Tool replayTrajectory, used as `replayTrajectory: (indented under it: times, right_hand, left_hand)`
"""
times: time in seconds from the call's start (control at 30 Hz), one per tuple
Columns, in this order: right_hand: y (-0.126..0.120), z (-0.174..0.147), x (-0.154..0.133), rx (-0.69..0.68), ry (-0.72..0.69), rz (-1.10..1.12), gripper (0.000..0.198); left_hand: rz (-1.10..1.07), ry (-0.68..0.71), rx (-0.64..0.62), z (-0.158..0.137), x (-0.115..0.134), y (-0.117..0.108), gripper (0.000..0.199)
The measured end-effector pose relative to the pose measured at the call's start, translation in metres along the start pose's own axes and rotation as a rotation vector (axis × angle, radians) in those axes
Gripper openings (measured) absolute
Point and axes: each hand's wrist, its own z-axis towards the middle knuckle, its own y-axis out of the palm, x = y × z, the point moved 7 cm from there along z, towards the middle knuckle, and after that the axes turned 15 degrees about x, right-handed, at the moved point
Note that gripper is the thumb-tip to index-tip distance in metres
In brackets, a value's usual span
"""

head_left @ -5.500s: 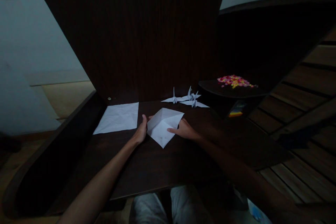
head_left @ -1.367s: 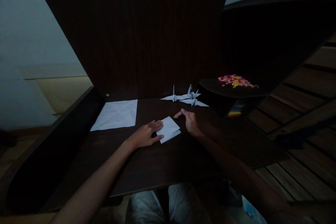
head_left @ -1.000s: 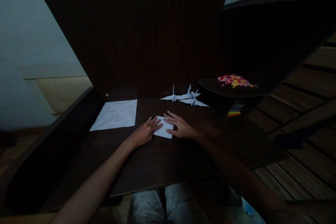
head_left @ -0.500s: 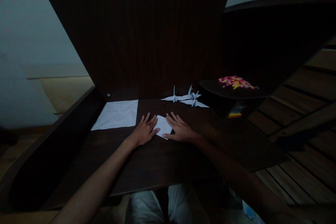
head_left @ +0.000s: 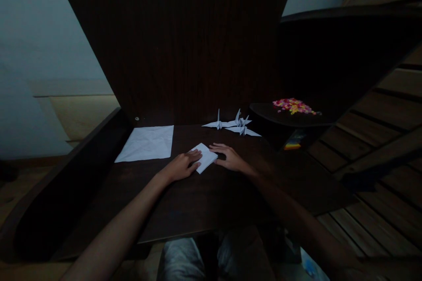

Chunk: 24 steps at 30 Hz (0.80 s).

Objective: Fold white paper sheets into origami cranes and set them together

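Note:
A small folded white paper square (head_left: 205, 157) lies flat on the dark wooden desk (head_left: 204, 202). My left hand (head_left: 183, 166) rests on its left edge, fingers laid over the paper. My right hand (head_left: 230, 158) touches its right corner with the fingertips. Both hands lie flat and press on the paper rather than grasp it.
A flat white sheet (head_left: 147, 144) lies at the back left of the desk. Several folded paper cranes (head_left: 234, 124) stand at the back. A dark raised shelf (head_left: 290, 116) at the right carries a pile of small coloured bits (head_left: 292, 105). A dark upright panel (head_left: 184, 39) closes the back.
Over the last seconds the paper went from a large open kite shape to a small folded square. My hands slid apart from its middle to its left and right edges.

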Motion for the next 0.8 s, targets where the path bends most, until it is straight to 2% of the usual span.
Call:
replayTrajectory:
  times: [0.27,0.53,0.8]
  right_hand:
    - [-0.008,0.006,0.006,0.028,0.068,0.218,0.029]
    - [-0.008,0.018,0.011,0.023,0.013,0.253,0.033]
    - [-0.001,0.031,0.010,0.026,-0.010,0.249,0.018]
  left_hand:
    - [-0.038,-0.017,-0.077,-0.002,0.001,-0.002,0.055]
    - [-0.024,-0.026,-0.059,-0.002,0.005,-0.001,0.070]
    - [-0.044,-0.072,-0.038,-0.004,0.002,-0.004,0.061]
